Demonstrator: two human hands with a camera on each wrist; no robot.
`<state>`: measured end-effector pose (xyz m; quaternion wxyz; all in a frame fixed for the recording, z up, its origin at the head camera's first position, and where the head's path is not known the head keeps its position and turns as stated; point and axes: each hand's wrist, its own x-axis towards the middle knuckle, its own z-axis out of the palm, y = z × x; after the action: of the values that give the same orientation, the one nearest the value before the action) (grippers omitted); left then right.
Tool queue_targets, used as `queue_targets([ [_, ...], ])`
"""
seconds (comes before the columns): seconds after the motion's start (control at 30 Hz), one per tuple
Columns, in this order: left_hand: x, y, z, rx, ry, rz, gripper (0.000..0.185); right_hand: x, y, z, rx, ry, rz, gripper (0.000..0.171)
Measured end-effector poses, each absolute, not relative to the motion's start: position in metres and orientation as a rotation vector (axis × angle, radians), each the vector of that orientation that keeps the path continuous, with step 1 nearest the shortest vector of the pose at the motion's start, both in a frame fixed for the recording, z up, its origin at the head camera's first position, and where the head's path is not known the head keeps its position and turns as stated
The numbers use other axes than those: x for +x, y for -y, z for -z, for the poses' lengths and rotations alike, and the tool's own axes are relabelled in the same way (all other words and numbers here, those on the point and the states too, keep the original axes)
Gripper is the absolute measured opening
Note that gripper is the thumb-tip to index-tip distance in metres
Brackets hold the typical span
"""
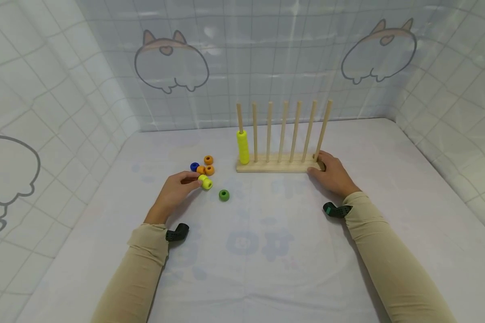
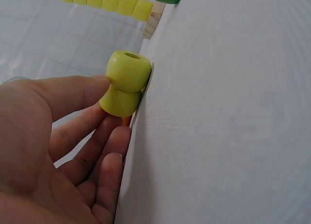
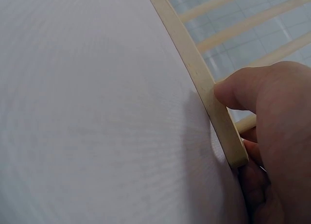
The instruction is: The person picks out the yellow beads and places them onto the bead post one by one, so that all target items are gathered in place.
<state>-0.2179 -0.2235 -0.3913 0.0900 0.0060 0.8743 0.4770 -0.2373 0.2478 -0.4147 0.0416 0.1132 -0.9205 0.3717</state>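
Observation:
My left hand (image 1: 174, 190) pinches two yellow beads (image 1: 205, 182) just over the white tabletop, thumb on the near side. In the left wrist view the upper yellow bead (image 2: 129, 71) shows its hole, and its mate sits right below it. A wooden peg rack (image 1: 275, 167) with several upright pegs stands at the centre back. Its leftmost peg carries a stack of yellow beads (image 1: 243, 148); the other pegs are bare. At the rack's right end my right hand (image 1: 333, 175) grips the base, with the thumb in front and fingers behind, partly hidden.
A green bead (image 1: 224, 195) lies alone to the right of the left hand. Just beyond that hand is a loose group of orange beads (image 1: 208, 160) and a blue bead (image 1: 194, 167). Tile-patterned sheeting (image 1: 242, 67) rises behind the table and on both sides.

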Motion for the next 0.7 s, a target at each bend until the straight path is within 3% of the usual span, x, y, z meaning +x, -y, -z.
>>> queue_targets([
  [0.7,-0.2217,0.2215,0.3924,-0.039,-2.633,-1.378,0.041,-0.2372,-0.2465,0.4133,0.356,2.813,-1.12,0.046],
])
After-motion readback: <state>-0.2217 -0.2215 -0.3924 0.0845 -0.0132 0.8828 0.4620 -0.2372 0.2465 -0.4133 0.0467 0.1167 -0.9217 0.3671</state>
